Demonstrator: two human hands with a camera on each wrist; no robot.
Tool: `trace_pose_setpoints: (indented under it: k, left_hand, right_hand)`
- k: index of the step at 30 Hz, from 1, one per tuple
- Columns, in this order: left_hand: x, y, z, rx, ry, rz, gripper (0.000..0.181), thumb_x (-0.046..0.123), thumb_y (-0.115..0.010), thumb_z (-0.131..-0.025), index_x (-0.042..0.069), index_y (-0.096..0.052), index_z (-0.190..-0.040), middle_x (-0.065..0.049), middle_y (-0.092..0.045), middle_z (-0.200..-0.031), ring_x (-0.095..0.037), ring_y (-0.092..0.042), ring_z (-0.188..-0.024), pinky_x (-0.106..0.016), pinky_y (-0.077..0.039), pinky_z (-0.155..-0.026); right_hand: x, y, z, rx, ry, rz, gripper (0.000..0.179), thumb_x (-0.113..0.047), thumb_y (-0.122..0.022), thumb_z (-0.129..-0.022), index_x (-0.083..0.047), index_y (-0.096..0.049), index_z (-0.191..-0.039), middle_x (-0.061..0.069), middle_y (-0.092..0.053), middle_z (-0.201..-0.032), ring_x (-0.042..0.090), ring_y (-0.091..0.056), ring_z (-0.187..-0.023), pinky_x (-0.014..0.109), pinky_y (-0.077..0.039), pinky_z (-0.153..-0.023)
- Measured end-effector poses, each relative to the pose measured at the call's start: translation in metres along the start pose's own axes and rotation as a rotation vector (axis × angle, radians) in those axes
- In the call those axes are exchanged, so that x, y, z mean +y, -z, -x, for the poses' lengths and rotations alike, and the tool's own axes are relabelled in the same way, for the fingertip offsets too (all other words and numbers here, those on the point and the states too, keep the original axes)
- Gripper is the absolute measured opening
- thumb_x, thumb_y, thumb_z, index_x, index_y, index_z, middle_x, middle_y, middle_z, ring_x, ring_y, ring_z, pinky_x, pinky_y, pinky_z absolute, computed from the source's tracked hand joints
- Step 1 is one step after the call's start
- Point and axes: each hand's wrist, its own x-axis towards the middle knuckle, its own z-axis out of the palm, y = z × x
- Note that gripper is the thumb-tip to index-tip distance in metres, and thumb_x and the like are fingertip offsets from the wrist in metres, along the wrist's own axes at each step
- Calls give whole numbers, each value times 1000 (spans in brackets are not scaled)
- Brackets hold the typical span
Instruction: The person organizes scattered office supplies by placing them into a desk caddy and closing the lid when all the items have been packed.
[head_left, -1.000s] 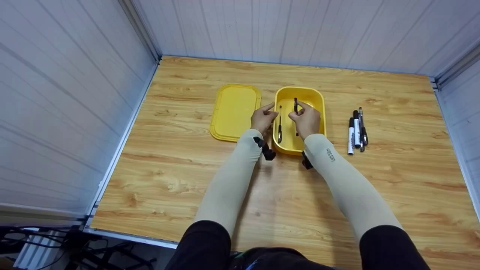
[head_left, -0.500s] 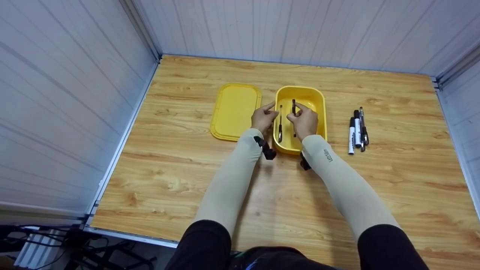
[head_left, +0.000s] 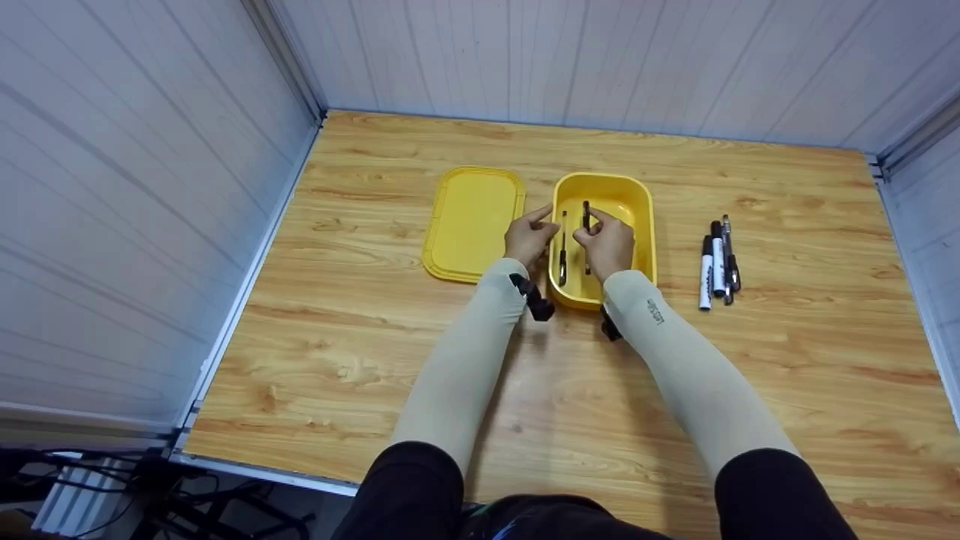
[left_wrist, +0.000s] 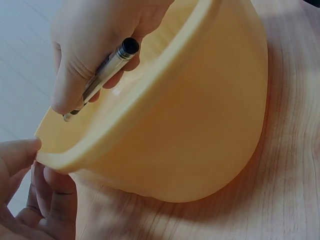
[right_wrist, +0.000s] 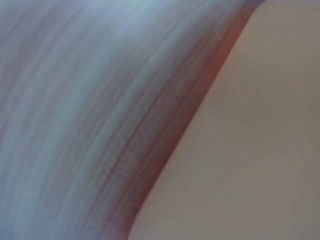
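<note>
My left hand (head_left: 527,241) pinches the left rim of a yellow plastic box (head_left: 652,255), thumb on one side and fingers on the other, as the left wrist view shows. Inside the box my right hand (head_left: 611,246) holds a dark pen (head_left: 586,215) between thumb and fingers, lengthwise to the box. In the left wrist view this pen (left_wrist: 107,73) has a clear barrel and a black end, tilted behind the rim. A second black pen (head_left: 562,266) lies along the box's left side. The right wrist view shows only the box wall (right_wrist: 240,140) and blurred tabletop.
The yellow lid (head_left: 474,225) lies flat left of the box. To the right are two white markers (head_left: 706,279) with black caps, beside black pens (head_left: 732,262). Pale panels (head_left: 570,67) wall in the wooden table (head_left: 360,315) at the back and sides.
My right hand has shifted slightly left inside the box with the pen, bringing it nearer the pen lying there. The left hand stays on the rim.
</note>
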Motion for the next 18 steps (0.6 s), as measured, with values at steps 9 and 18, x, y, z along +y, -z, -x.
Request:
trace_pose_setpoints:
  k: [9, 18]
  left_hand:
    - [0, -1, 0, -6, 11, 38, 43, 13, -66, -95, 18, -60, -137, -12, -73, -106, -29, -70, -93, -26, -56, -69]
    - [-1, -2, 0, 0, 13, 24, 42, 14, -66, -95, 18, -60, -137, -12, -73, -108, -29, -69, -97, -28, -56, -73]
  right_hand:
    - [2, -3, -2, -51, 1, -16, 46, -10, -62, -87, -10, -64, -133, 5, -64, -85, 7, -52, -58, 18, -43, -50]
    - [5, -7, -1, -74, 25, 9, 41, -12, -61, -89, -8, -66, -129, 6, -67, -89, 8, -53, -58, 19, -44, -52]
